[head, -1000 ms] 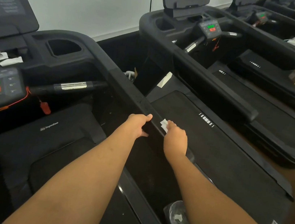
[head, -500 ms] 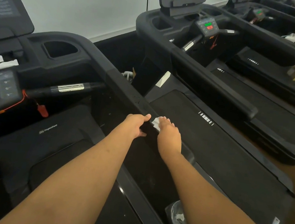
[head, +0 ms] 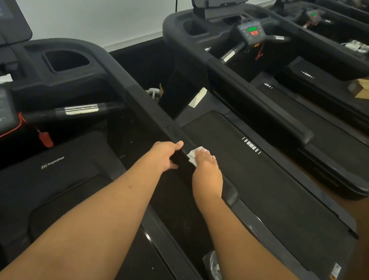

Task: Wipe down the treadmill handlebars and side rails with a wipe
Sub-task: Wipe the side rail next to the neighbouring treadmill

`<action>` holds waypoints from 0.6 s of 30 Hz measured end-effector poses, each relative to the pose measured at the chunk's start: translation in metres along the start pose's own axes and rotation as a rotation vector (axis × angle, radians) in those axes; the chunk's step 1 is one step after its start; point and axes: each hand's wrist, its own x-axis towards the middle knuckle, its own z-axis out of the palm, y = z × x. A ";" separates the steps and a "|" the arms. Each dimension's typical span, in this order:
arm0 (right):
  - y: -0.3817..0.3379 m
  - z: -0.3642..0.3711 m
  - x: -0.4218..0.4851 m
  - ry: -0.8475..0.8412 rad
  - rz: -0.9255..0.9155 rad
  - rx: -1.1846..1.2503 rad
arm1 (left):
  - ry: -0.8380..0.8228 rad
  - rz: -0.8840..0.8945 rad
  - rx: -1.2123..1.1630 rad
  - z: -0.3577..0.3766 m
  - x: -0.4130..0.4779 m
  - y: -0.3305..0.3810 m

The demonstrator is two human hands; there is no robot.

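Now right hand [head: 208, 174] presses crumpled wipe [head: 193, 156], matte rail [head: 150, 106].

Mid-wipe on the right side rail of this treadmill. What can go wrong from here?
1. The left hand grips the side rail right beside the wipe, so the patch under it may get skipped.
2. The right hand presses the wipe with fairly flat fingers near the rail's outer edge. The wipe could slip off onto the neighbouring belt.
3. The wipe looks small and bunched, so each stroke likely covers little.
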 end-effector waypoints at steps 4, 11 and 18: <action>0.020 0.002 -0.016 0.010 -0.247 -0.040 | 0.003 0.006 -0.011 0.001 -0.001 0.001; 0.001 -0.004 0.003 0.074 0.003 -0.028 | 0.014 0.018 0.003 0.002 0.002 -0.002; 0.014 0.001 -0.001 0.010 -0.238 -0.051 | 0.029 0.015 0.001 0.002 0.018 -0.004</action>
